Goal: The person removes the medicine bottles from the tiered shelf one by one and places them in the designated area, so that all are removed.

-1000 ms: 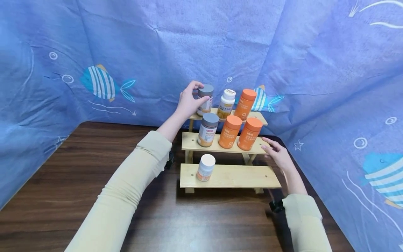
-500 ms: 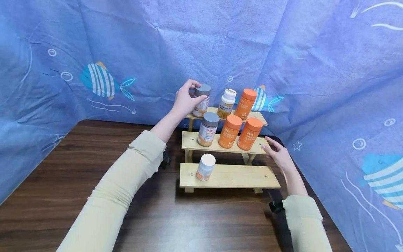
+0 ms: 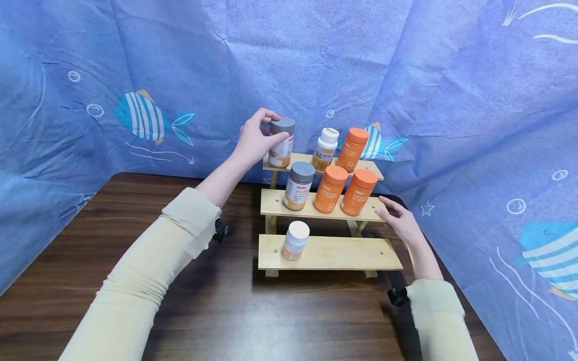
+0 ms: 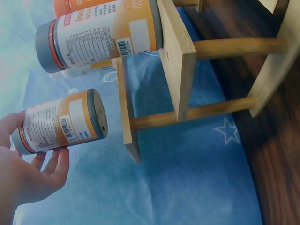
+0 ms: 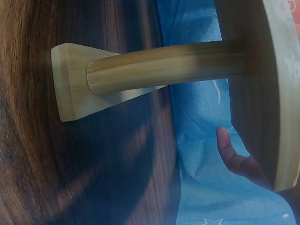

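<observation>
My left hand (image 3: 254, 140) grips a grey-capped supplement bottle (image 3: 283, 146) by its upper part, fingers behind and thumb in front. It is upright at the left end of the rack's top shelf (image 3: 300, 157). In the left wrist view a gap shows between the bottle's base (image 4: 99, 114) and that shelf. At the right end of the middle shelf (image 3: 272, 203) is my right hand (image 3: 401, 224), fingers loosely bent, with thumb and fingertips right at the board's end. In the right wrist view one finger (image 5: 228, 150) shows past the board, which hides most of the hand.
A white-capped bottle (image 3: 324, 150) and an orange bottle (image 3: 352, 150) share the top shelf. Below stand another grey-capped bottle (image 3: 298, 186) and two orange bottles (image 3: 330, 189). A small white bottle (image 3: 295, 241) is on the bottom shelf (image 3: 347, 253). Blue cloth (image 3: 217, 75) hangs behind.
My left hand has moved left with the grey-capped bottle, widening the space between it and the white-capped bottle. My right hand has stayed almost still.
</observation>
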{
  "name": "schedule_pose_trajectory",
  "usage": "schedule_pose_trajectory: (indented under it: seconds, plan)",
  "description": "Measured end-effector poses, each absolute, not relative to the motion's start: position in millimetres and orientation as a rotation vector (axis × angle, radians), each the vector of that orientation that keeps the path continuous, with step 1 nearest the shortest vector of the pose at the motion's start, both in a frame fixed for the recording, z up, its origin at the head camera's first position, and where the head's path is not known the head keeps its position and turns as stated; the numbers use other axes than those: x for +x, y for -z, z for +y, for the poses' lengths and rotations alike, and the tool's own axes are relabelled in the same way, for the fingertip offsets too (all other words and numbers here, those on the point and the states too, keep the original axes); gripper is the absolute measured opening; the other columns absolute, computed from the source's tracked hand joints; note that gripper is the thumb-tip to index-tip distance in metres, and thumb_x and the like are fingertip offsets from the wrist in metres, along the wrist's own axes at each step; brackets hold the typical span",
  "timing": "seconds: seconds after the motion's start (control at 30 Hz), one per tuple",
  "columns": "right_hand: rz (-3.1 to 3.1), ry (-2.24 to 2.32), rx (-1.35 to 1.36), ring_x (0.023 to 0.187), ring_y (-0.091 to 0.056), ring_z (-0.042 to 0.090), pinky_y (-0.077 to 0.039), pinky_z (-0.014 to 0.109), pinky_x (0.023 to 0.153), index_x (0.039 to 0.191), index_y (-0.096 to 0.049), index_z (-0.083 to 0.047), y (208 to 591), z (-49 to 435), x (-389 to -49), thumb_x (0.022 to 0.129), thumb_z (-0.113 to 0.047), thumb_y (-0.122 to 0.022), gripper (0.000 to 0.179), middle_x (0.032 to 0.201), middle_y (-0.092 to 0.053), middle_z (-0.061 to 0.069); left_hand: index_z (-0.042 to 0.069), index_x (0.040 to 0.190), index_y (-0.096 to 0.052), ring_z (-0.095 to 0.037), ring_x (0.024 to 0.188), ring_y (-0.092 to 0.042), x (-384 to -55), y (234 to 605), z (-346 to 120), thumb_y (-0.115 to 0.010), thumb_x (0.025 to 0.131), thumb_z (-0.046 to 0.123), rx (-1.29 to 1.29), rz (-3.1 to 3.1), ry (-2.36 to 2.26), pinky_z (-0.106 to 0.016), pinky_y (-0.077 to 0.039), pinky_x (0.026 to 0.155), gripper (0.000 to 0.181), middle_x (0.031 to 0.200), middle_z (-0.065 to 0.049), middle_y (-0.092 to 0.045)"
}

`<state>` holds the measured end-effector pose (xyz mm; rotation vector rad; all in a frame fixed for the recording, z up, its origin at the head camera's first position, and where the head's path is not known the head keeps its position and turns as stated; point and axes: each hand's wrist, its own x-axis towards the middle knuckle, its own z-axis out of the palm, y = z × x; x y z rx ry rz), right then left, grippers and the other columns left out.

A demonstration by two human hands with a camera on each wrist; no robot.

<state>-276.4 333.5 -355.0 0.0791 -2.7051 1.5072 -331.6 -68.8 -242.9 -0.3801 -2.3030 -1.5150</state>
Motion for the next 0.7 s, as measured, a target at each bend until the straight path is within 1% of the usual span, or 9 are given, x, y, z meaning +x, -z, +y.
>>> schedule_pose_trajectory:
  seconds: [0.17, 0.27, 0.37, 0.5, 0.63, 0.7]
  plan:
    - [-2.723, -1.436, 0.08, 0.089, -0.053, -0.005, -0.049, 0.016, 0.07, 0.145, -0.038, -0.014, 370.6, 347.7, -289.9, 0.089, -0.042, -0.062, 0.067, 0.139, -0.042, 0.014, 0.019, 0.118, -0.053, -0.023, 0.099, -0.058, -324.7, 241.2, -78.7, -0.072, 0.084, 0.032, -0.42, -2.312, 1.464, -0.039, -0.05, 0.081, 0.041, 0.125, -0.004, -0.054]
    - [-2.722, -1.439, 0.07, 0.087, -0.053, -0.004, -0.048, 0.017, 0.069, 0.145, -0.039, -0.014, 368.5, 347.7, -289.6, 0.09, -0.04, -0.062, 0.065, 0.136, -0.044, 0.015, 0.018, 0.117, -0.053, -0.025, 0.101, -0.059, -321.5, 241.3, -85.7, -0.072, 0.084, 0.03, -0.447, -2.309, 1.449, -0.041, -0.05, 0.082, 0.04, 0.125, -0.005, -0.054]
    - [-2.712, -1.459, 0.073, 0.083, -0.053, -0.003, -0.048, 0.017, 0.068, 0.144, -0.04, -0.01, 362.4, 344.2, -286.2, 0.09, -0.035, -0.063, 0.063, 0.133, -0.045, 0.017, 0.018, 0.118, -0.053, -0.027, 0.104, -0.059, -319.0, 242.0, -94.0, -0.071, 0.084, 0.03, -0.458, -2.314, 1.443, -0.042, -0.05, 0.085, 0.041, 0.127, -0.005, -0.054]
    - [-2.706, -1.467, 0.079, 0.08, -0.053, -0.004, -0.048, 0.016, 0.066, 0.142, -0.04, -0.005, 351.7, 334.5, -276.5, 0.091, -0.029, -0.063, 0.061, 0.132, -0.045, 0.018, 0.016, 0.119, -0.053, -0.028, 0.107, -0.058, -316.5, 244.7, -106.9, -0.071, 0.084, 0.03, -0.474, -2.316, 1.448, -0.043, -0.05, 0.086, 0.043, 0.128, -0.007, -0.053]
    - [-2.724, -1.432, 0.083, 0.078, -0.052, -0.003, -0.046, 0.016, 0.068, 0.142, -0.041, -0.004, 345.4, 328.2, -269.6, 0.092, -0.029, -0.062, 0.06, 0.126, -0.047, 0.016, 0.014, 0.12, -0.052, -0.029, 0.108, -0.057, -315.4, 249.9, -121.5, -0.071, 0.084, 0.03, -0.477, -2.322, 1.441, -0.045, -0.05, 0.086, 0.044, 0.127, -0.008, -0.054]
    - [-2.734, -1.416, 0.086, 0.08, -0.051, -0.003, -0.046, 0.02, 0.072, 0.142, -0.041, -0.005, 344.4, 327.4, -268.0, 0.092, -0.029, -0.062, 0.059, 0.126, -0.047, 0.015, 0.014, 0.12, -0.052, -0.029, 0.11, -0.057, -315.9, 253.3, -128.7, -0.071, 0.084, 0.031, -0.465, -2.329, 1.445, -0.046, -0.05, 0.087, 0.044, 0.128, -0.009, -0.053]
